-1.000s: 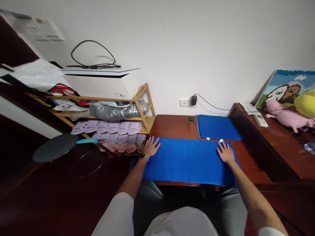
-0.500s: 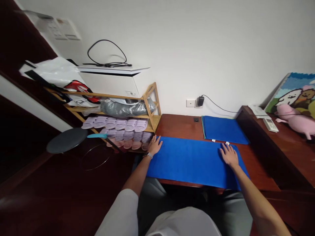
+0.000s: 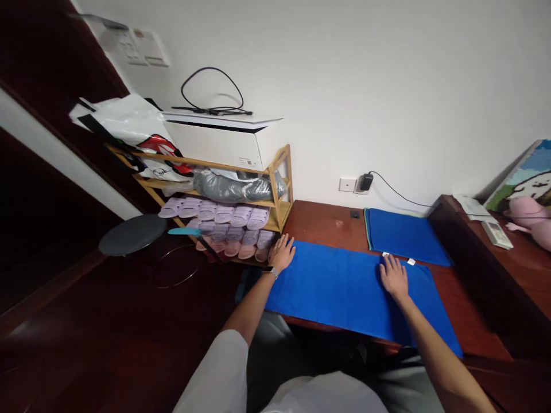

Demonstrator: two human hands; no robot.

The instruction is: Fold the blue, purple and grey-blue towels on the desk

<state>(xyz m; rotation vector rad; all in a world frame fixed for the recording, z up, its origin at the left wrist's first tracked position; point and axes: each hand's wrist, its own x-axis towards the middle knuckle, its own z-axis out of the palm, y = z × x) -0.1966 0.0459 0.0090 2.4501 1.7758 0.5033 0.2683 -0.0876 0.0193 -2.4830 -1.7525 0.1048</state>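
Note:
A blue cloth (image 3: 336, 284) lies spread flat on the reddish-brown desk (image 3: 318, 223), its front edge reaching the desk's front edge. My left hand (image 3: 283, 254) rests with fingers apart on the cloth's far left corner. On the right part of the same cloth, close to its far edge, my right hand (image 3: 394, 276) lies flat with its fingers spread. Behind it a folded blue cloth with a green edge (image 3: 404, 234) lies near the wall. Two small white tags show between the two cloths.
Left of the desk stands a wooden rack (image 3: 282, 192) with slippers, a white box (image 3: 219, 140) and bags. A round black stool (image 3: 133, 234) is farther left. At right, a raised ledge holds a remote (image 3: 497, 234) and a pink plush toy (image 3: 531, 221).
The view has turned, so the surroundings sit farther right. My right hand has moved left along the cloth, away from its right edge. My left hand stays at the far left corner.

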